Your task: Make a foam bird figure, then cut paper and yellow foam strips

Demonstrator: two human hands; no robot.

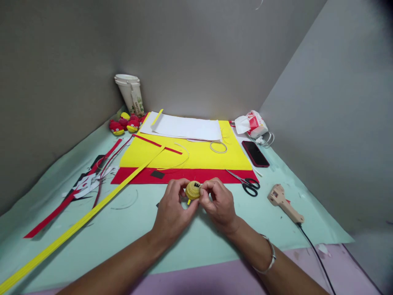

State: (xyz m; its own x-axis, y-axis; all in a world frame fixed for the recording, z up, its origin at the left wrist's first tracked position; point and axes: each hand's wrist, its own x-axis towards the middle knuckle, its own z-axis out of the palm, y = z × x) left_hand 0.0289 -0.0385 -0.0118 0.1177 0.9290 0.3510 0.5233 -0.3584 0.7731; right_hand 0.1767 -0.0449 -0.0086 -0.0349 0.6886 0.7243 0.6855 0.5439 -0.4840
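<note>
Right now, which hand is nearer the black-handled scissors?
Right. The right hand is left of the black-handled scissors, apart from them; the left hand is farther left.

"How do the limbs lie?"
"Left arm (pixel 119 259) and right arm (pixel 276 261) reach forward, angling inward."
"And at the ends?"
"Left hand (pixel 172 209) curls, thumb (pixel 190 209) and fingers (pixel 179 183) gripping. Right hand (pixel 220 206) sits close beside it, index finger bent, its thumb and fingertip pinching."

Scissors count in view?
1: the black-handled scissors, right of the yellow ribbed piece, blades over the red sheet, handles reaching onto the green cover. Others could be hidden under the sheets.
</note>
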